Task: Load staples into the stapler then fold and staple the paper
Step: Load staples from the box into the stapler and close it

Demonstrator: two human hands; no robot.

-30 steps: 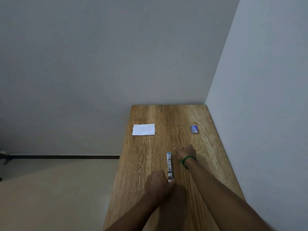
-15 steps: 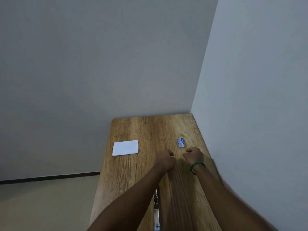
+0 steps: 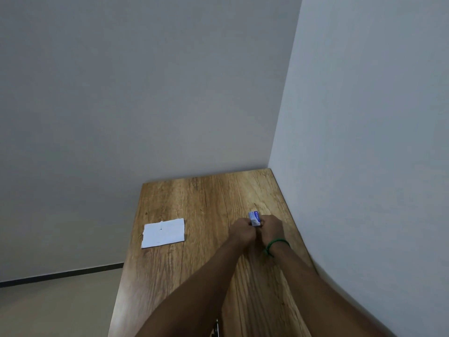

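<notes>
Head view: left hand (image 3: 241, 231) and right hand (image 3: 272, 228) pinch the staple box (image 3: 254, 218) between them.

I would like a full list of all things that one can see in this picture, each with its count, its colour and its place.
table: one, brown wood, in the corner between the walls
paper: one, white, flat on the left part of the table
staple box: one, blue and white, over the right part of the table, between the two hands
stapler: one, dark, only a sliver at the bottom edge, between the forearms
walls: two, pale grey, behind and right of the table
floor: one, beige, lower left
wristband: one, green, on the right wrist
left hand: one, grips the box from the left
right hand: one, grips the box from the right
</notes>
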